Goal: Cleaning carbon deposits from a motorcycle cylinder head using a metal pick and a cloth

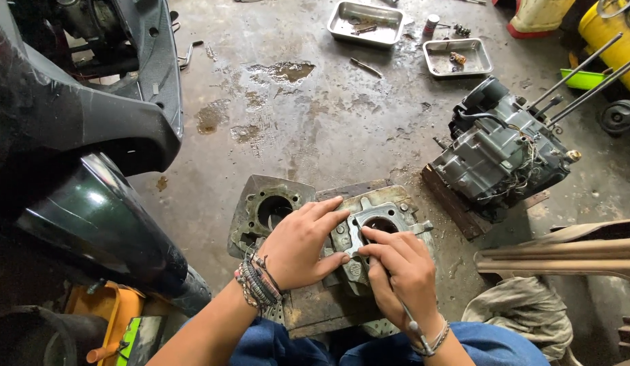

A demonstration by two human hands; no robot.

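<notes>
Cylinder head (pixel 379 227), a grey metal casting with a round bore, lies on a dark wooden block (pixel 315 305) on the concrete floor (pixel 328 122), just in front of the person's knees. Left hand (pixel 301 244) lies flat on the left edge of the cylinder head, fingers spread and pressing down. Right hand (pixel 403 268) is closed around a thin metal tool (pixel 411 318), fingertips touching the rim of the bore. Just left of the cylinder head lies a cylinder block (pixel 271 210). Right of it and a little farther stands an engine case (pixel 505 152) on a plank. Far beyond the cylinder head lie two metal trays (pixel 366 24) with small parts. To its left rises a dark motorcycle body (pixel 78 135).
</notes>
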